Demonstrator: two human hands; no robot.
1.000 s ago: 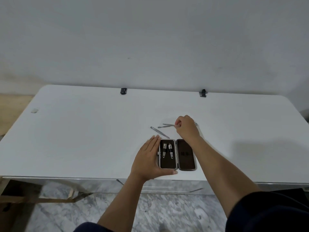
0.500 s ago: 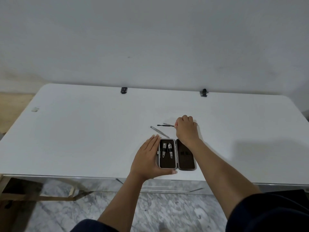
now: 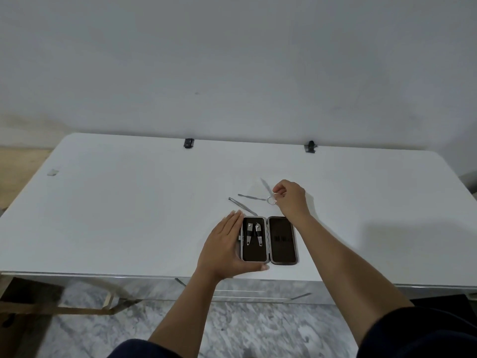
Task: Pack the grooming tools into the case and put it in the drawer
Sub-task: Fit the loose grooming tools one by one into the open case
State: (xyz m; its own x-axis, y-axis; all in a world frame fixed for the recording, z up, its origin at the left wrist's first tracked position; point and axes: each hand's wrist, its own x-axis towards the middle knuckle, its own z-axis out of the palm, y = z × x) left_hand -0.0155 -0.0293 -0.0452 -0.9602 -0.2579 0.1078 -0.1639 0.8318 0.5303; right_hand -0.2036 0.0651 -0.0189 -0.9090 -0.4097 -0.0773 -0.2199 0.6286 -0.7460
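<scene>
The small dark case (image 3: 281,240) lies open near the front edge of the white table (image 3: 129,208). Two nail clippers (image 3: 254,233) sit strapped in its left half. My left hand (image 3: 224,248) lies flat against the case's left side, thumb along its front edge. Behind the case, my right hand (image 3: 290,196) pinches the ring handle of small scissors (image 3: 268,193), lifted with the blades pointing up and away. A thin metal tool (image 3: 251,196) and tweezers (image 3: 242,206) lie on the table just left of that hand.
Two black clips (image 3: 188,142) (image 3: 310,146) sit on the table's back edge against the wall. A small pale scrap (image 3: 53,172) lies at the far left. Under the front edge there is a drawer front (image 3: 258,290) and marble floor.
My right hand has lifted and shifted right, raising the scissors off the table by their ring handle. The left hand and case have stayed put.
</scene>
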